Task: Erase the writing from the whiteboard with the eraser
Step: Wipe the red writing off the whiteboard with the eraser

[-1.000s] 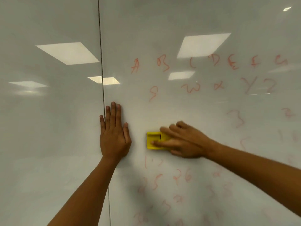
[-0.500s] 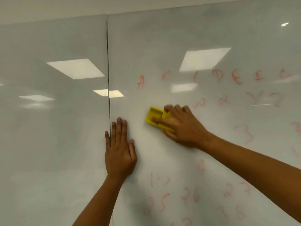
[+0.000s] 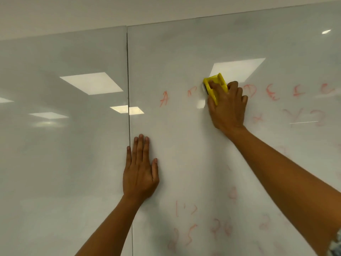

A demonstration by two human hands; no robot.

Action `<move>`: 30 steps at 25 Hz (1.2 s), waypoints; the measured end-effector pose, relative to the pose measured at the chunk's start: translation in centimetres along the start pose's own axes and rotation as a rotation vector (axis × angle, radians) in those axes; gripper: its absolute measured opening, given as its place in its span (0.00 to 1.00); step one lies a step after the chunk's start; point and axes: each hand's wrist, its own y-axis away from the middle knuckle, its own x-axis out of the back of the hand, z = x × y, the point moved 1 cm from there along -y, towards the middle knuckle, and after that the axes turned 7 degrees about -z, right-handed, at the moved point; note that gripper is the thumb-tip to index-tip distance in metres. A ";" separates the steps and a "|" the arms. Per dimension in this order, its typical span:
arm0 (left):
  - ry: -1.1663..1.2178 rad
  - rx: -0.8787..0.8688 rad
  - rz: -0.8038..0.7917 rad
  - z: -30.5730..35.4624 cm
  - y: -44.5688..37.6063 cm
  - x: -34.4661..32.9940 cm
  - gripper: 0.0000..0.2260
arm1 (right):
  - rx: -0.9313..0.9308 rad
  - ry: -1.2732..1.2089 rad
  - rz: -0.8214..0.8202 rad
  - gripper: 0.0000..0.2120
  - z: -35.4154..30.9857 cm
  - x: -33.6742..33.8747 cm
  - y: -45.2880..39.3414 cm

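— Where's the eraser [image 3: 215, 87] sitting right now?

— High on the whiteboard [image 3: 184, 163], in the top row of red letters, pressed flat against the surface by the right hand [image 3: 227, 108]. The fingers [image 3: 234, 91] are curled over its yellow back, closed around it; the thumb side I can't make out.

— And the other hand?

— The left hand [image 3: 140, 174] is spread flat on the board, lower down, right beside the vertical seam [image 3: 128, 89] between the two panels. It holds nothing — it looks like a brace.

— Which way does the writing lie from the eraser?

— Both ways. To its left, an "A" [image 3: 163, 98] and a broken remnant of a letter [image 3: 191, 91] just beside the eraser. To its right, close to the knuckles, a "D" [image 3: 250, 91], then more letters running toward the frame's edge, with a second row under them. Fainter numerals sit well below.

— The eraser's long axis?

— Tilted, roughly up-and-down, so a sideways stroke would sweep its full length across the row. My guess is that the right hand, already there, takes the row either way; the left is well apart from it.
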 end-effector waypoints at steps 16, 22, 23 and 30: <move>0.019 0.126 0.014 1.2 -7.7 1.1 0.32 | 0.466 0.065 -0.185 0.24 -2.3 0.0 0.7; 0.018 0.132 0.024 1.5 -7.3 1.1 0.32 | 0.132 -0.030 -0.061 0.21 -7.4 -1.4 -1.7; 0.009 0.128 0.025 1.5 -7.3 1.1 0.32 | 0.182 -0.029 -0.068 0.22 -8.3 -1.7 -0.9; 0.046 0.181 0.038 3.8 -5.4 0.1 0.32 | 0.513 0.010 -0.145 0.24 -6.1 -1.4 5.8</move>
